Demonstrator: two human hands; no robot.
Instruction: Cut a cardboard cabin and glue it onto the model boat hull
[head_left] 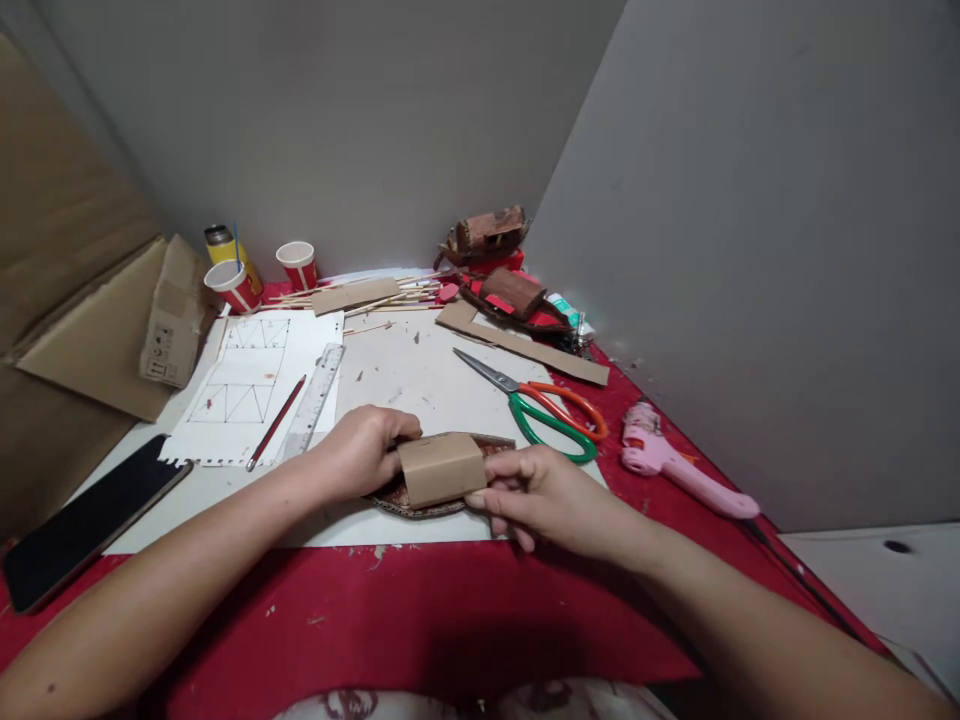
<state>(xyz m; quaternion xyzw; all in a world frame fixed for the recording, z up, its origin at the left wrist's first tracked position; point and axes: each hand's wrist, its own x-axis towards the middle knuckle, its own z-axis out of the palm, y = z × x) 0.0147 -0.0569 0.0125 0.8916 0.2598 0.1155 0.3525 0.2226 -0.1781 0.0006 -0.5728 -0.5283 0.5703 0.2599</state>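
Note:
A small cardboard boat (431,512) lies low over the white sheet in front of me, with a curved piece of plain cardboard (442,470) arched across its middle. My left hand (369,450) is closed at the left end of the curved piece, its fingertips partly hidden behind it. On the other side, my right hand (536,490) pinches the boat's rim and the right edge of the curved piece between thumb and fingers. Scissors (517,390) with orange and green handles lie just beyond my right hand.
A pink glue gun (675,465) rests at the right. Two brown model boats (517,295) stand at the back, near thin wooden sticks (405,295). Paper cups (297,265), a drawing (240,375), a ruler (315,400), a pencil (276,423) and a phone (90,525) are leftward.

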